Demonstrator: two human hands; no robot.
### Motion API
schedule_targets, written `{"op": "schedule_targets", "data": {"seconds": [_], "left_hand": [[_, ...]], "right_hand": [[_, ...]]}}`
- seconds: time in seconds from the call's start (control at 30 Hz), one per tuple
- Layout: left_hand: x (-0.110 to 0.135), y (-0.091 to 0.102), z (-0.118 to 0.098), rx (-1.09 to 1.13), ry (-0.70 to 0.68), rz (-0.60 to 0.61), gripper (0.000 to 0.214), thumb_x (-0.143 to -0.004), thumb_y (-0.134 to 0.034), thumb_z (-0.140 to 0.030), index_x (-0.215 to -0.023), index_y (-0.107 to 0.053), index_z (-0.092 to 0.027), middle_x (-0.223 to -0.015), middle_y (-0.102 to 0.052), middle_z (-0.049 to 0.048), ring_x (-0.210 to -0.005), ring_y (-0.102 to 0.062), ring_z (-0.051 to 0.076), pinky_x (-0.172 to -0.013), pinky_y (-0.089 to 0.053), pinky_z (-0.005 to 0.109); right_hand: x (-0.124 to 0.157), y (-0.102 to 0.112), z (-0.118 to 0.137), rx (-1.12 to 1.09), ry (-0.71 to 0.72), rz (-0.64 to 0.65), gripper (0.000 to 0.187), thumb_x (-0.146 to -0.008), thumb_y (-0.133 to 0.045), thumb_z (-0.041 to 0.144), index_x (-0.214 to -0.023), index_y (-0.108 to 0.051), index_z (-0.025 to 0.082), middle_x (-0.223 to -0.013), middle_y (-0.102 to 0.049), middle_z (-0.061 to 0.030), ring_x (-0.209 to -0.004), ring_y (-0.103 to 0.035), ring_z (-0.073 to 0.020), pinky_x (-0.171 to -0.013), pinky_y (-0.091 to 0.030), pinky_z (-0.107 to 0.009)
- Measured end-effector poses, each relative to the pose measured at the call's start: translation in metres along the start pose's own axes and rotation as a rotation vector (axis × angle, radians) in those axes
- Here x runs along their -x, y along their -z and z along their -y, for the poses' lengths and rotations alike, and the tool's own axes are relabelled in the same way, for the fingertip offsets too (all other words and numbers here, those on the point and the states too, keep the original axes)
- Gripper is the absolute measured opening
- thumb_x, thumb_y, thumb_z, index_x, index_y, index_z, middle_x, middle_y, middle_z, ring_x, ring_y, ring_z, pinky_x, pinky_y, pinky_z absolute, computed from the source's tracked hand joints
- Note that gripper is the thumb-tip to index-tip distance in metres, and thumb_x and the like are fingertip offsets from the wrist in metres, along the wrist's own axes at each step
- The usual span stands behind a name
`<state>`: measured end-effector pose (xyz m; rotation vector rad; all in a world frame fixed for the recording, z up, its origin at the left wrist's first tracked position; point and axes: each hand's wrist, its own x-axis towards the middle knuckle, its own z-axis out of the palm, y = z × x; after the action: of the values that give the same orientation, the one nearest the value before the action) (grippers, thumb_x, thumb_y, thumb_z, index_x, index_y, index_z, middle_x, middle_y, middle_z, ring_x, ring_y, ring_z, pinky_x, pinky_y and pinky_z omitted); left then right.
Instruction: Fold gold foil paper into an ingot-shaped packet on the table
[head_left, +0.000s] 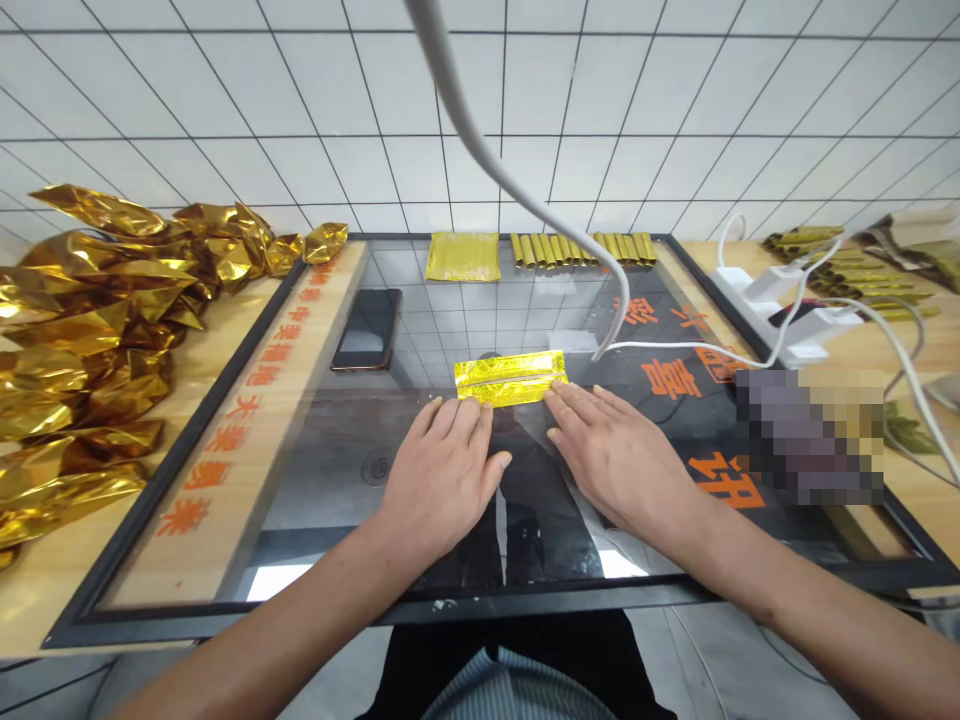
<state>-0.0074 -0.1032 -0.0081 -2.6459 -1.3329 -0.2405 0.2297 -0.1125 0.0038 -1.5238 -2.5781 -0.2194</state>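
Head view: left hand [442, 465], right hand [615, 450] flat, unclamped, touching gold strip [517, 366]; cable [496, 170] dangling beyond; phone [367, 328], foil rolls [551, 250] behind.

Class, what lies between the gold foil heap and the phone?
From gold foil heap to phone, the head view shows wooden tabletop, black frame, pale strip with orange lettering, then glossy surface.

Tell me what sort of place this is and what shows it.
Probably a small shop used for craft work: orange characters show on the glass countertop, gold foil pieces are heaped along the left, and a yellow foil strip lies near the middle.
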Motion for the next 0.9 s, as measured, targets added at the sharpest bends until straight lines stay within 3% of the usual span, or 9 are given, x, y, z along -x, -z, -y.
{"op": "schedule_targets", "data": {"seconds": [0.13, 0.27, 0.47, 0.63, 0.9], "left_hand": [[-0.001, -0.001, 0.002, -0.001, -0.047, -0.034, 0.05, -0.111, -0.048, -0.039, -0.141, -0.067, -0.003, -0.14, -0.067, 0.021, -0.131, -0.06, 0.036, -0.122, -0.043, 0.052], [0.001, -0.008, 0.005, 0.019, -0.083, -0.05, 0.057, -0.113, -0.042, -0.04, -0.15, -0.06, -0.001, -0.157, -0.06, 0.024, -0.147, -0.054, 0.036, -0.128, -0.04, 0.052], [0.005, -0.016, 0.006, 0.079, -0.066, -0.007, 0.058, -0.114, -0.04, -0.041, -0.152, -0.059, -0.002, -0.162, -0.057, 0.0246, -0.155, -0.05, 0.035, -0.13, -0.041, 0.053], [0.004, -0.011, 0.006, 0.084, -0.024, 0.022, 0.058, -0.114, -0.044, -0.042, -0.152, -0.059, -0.002, -0.165, -0.052, 0.0259, -0.158, -0.047, 0.037, -0.128, -0.044, 0.054], [0.006, -0.003, 0.006, 0.029, 0.031, 0.035, 0.055, -0.112, -0.046, -0.047, -0.148, -0.064, -0.009, -0.164, -0.054, 0.0239, -0.154, -0.052, 0.038, -0.124, -0.046, 0.056]], "right_hand": [[-0.011, 0.0, 0.011, -0.048, 0.071, -0.044, 0.051, -0.116, -0.037, 0.03, -0.154, -0.061, 0.005, -0.162, -0.057, -0.021, -0.151, -0.057, -0.0298, -0.129, -0.043, -0.051], [-0.019, -0.012, 0.019, -0.097, 0.143, -0.029, 0.054, -0.117, -0.038, 0.033, -0.156, -0.058, 0.004, -0.168, -0.05, -0.0196, -0.155, -0.051, -0.029, -0.131, -0.04, -0.047], [-0.01, -0.016, 0.005, -0.087, 0.094, -0.012, 0.054, -0.116, -0.04, 0.035, -0.158, -0.057, 0.004, -0.167, -0.051, -0.02, -0.155, -0.052, -0.0288, -0.13, -0.042, -0.049], [-0.001, -0.012, -0.009, -0.037, 0.028, -0.011, 0.052, -0.117, -0.039, 0.035, -0.158, -0.057, 0.008, -0.166, -0.051, -0.0178, -0.154, -0.053, -0.028, -0.127, -0.045, -0.052], [0.004, -0.012, -0.017, 0.014, 0.008, -0.01, 0.055, -0.118, -0.035, 0.036, -0.158, -0.055, 0.005, -0.166, -0.052, -0.0196, -0.153, -0.053, -0.0303, -0.125, -0.043, -0.056]]}}
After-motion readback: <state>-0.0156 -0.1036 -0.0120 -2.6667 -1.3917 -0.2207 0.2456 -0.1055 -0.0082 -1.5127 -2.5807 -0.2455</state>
